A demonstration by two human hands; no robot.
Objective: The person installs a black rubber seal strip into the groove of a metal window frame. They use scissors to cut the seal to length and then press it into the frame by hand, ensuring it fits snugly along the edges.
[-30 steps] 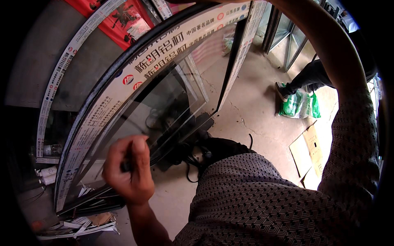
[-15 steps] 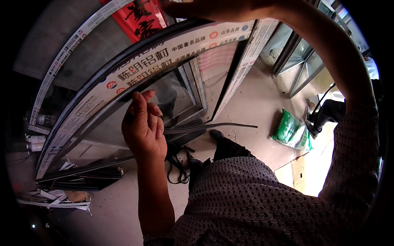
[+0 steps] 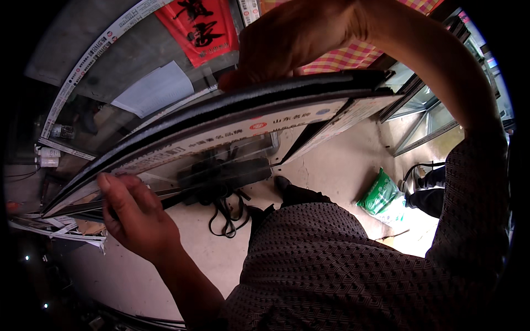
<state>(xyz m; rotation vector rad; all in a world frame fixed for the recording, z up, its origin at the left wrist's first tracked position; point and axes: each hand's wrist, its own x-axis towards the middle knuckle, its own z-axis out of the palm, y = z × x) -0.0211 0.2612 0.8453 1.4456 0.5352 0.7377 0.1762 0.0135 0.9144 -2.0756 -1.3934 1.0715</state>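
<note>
A window frame [image 3: 287, 118] with white printed film on its face is tilted up before me, its dark edge turned toward the top. My right hand [image 3: 298, 41] reaches over from the right and is closed on the upper edge, fingertips partly hidden behind it. My left hand [image 3: 138, 215] is at the frame's left end, thumb and fingers curled against its lower side. Whether it also pinches a thin strip there I cannot make out. Black loops of strip [image 3: 226, 218] hang to the floor below the frame.
Behind stands another filmed frame [image 3: 83, 66] with glass, a red paper banner [image 3: 207, 33] and a white sheet [image 3: 157, 88]. A green and white bag [image 3: 381, 193] lies on the floor at right, beside another person's leg [image 3: 428, 201]. Glazed frames [image 3: 425, 127] lean at far right.
The frame has tilted, showing more of its dark edge. My left hand has moved left and down to its left end; the grey strips by it no longer show. My right hand has come lower into view.
</note>
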